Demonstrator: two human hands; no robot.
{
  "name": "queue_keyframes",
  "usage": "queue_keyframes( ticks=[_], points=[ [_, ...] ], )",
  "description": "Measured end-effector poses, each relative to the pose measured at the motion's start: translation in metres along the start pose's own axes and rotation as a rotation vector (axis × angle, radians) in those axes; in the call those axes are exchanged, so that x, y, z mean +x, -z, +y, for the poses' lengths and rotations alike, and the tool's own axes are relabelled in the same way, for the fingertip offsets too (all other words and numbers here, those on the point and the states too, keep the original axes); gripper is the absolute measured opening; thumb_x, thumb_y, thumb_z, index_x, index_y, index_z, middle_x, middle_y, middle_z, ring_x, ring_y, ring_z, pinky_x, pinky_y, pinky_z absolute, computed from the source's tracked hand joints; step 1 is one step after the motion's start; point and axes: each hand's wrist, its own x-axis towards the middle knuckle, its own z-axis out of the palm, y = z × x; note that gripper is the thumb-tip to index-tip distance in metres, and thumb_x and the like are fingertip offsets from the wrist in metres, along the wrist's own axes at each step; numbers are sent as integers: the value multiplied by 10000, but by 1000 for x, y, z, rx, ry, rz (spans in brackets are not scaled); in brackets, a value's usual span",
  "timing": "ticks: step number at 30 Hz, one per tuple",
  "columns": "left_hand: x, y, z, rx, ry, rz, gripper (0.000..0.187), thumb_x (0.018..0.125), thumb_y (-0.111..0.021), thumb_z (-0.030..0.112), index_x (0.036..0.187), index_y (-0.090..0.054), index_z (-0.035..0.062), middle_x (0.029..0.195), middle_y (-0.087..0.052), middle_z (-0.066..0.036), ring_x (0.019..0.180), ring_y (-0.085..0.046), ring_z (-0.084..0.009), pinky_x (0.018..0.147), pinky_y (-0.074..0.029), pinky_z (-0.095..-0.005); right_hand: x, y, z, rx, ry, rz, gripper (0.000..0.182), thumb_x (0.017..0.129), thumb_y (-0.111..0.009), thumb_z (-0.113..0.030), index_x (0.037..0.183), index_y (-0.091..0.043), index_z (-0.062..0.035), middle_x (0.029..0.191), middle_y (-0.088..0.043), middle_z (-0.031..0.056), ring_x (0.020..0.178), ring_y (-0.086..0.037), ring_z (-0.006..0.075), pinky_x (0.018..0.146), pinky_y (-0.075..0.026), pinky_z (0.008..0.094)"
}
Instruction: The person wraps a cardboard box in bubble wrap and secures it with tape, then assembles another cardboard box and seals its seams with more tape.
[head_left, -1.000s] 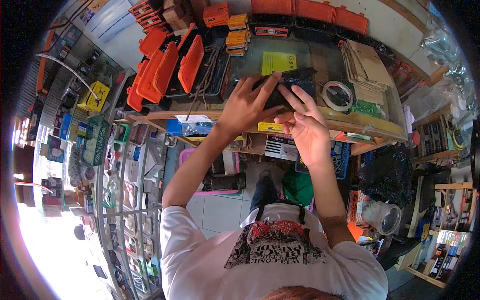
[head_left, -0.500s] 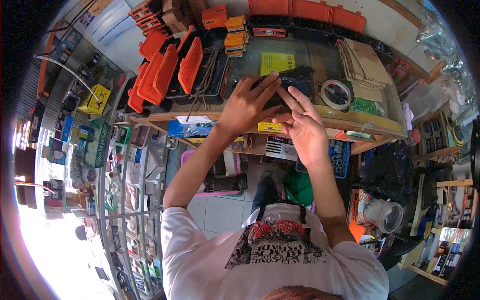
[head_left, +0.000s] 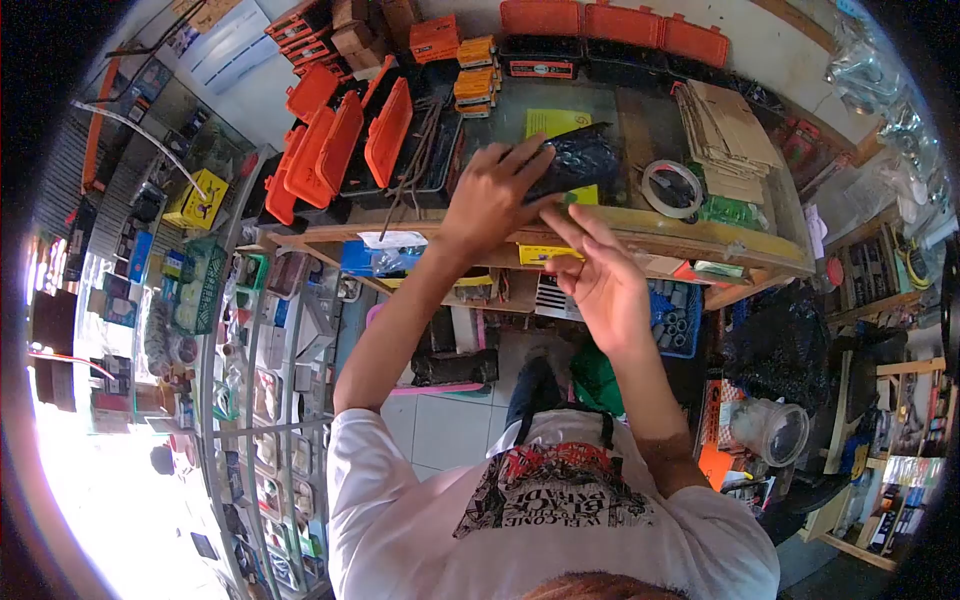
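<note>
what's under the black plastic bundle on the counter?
A yellow sheet shows past the far and near edges of the black plastic bundle. Its middle is covered; can't tell whether anything else lies beneath.

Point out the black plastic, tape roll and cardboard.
Black plastic (head_left: 582, 164): head view, shiny middle.
Tape roll (head_left: 671, 212): head view, near edge of ring.
Cardboard (head_left: 733, 130): head view, middle of stack.

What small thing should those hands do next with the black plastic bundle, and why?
Probably bring the right hand up to the right end of the black plastic bundle to steady it: the left hand is at its left end, while the right end has no hand on it. The right hand's fingers are close by, though whether they touch it is unclear.
</note>
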Motion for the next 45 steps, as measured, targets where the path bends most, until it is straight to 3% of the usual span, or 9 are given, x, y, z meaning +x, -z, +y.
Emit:
queue_keyframes(
  ticks=[10, 22, 25, 31, 37, 40, 43, 44, 45],
  points=[
    [7, 1, 0, 122, 14, -55, 403, 869, -759, 352, 1214, -694, 154, 1450, -566, -81, 1091, -616, -335, 908, -513, -467, -35, 56, 22, -95, -68, 131, 389, 1027, -519, -186, 1387, -517, -37, 1432, -594, 135, 938, -711, 202, 728, -488, 275],
    [9, 6, 7, 2, 74, -37, 674, 830, -804, 296, 1389, -554, 15, 1359, -603, -167, 1101, -601, -381, 976, -495, -468, -74, 97, 45, -237, -112, 276, 322, 1017, -582, -220, 1283, -564, -41, 1339, -654, 147, 938, -690, 188, 774, -487, 295],
    [16, 13, 8, 72, 77, -101, 632, 851, -773, 306, 1359, -560, -4, 1283, -616, -162, 1085, -590, -359, 951, -494, -451, -82, 109, 49, -310, -97, 280, 353, 1024, -581, -245, 1332, -577, -72, 1317, -667, 96, 947, -696, 168, 788, -487, 297],
    [24, 13, -4, -26, 155, -151, 578, 872, -769, 356, 1294, -599, 0, 1216, -641, -218, 1116, -606, -415, 980, -487, -471, -95, 127, 51, -360, -101, 357, 350, 1032, -574, -267, 1325, -581, -76, 1298, -677, 80, 944, -690, 154, 792, -484, 287],
    [34, 21, 11, -125, 274, -81, 473, 860, -780, 352, 1152, -639, 7, 1086, -681, -218, 1002, -664, -424, 884, -528, -475, -113, 131, 47, -396, -117, 399, 359, 1026, -583, -291, 1315, -581, -78, 1248, -699, 74, 947, -689, 151, 809, -486, 299],
    [32, 39, 32, -282, 446, -81, 456, 882, -775, 322, 1167, -630, -4, 1050, -700, -231, 965, -698, -386, 868, -543, -419, -122, 133, 42, -418, -124, 433, 370, 1023, -593, -315, 1301, -583, -71, 1227, -702, 73, 950, -690, 155, 816, -483, 295],
    [11, 61, 71, -533, 612, -74, 426, 901, -773, 293, 1161, -626, -11, 1044, -715, -214, 938, -717, -292, 847, -539, -365, -134, 143, 44, -409, -55, 364, 383, 1029, -597, -338, 1297, -581, -65, 1202, -704, 77, 958, -689, 154, 805, -485, 290],
    [-4, 62, 85, -613, 593, -26, 424, 913, -774, 285, 1188, -620, 0, 1026, -722, -181, 936, -686, -204, 830, -527, -335, -139, 142, 43, -422, -59, 356, 378, 1032, -605, -325, 1304, -579, -64, 1213, -695, 85, 970, -685, 151, 815, -494, 299],
    [-14, 75, 105, -641, 707, -103, 442, 920, -774, 294, 1222, -610, 16, 1060, -710, -169, 978, -663, -186, 862, -518, -340, -146, 139, 44, -432, -69, 341, 371, 1030, -611, -313, 1303, -581, -64, 1214, -694, 81, 971, -684, 150, 821, -497, 300]
  ],
)
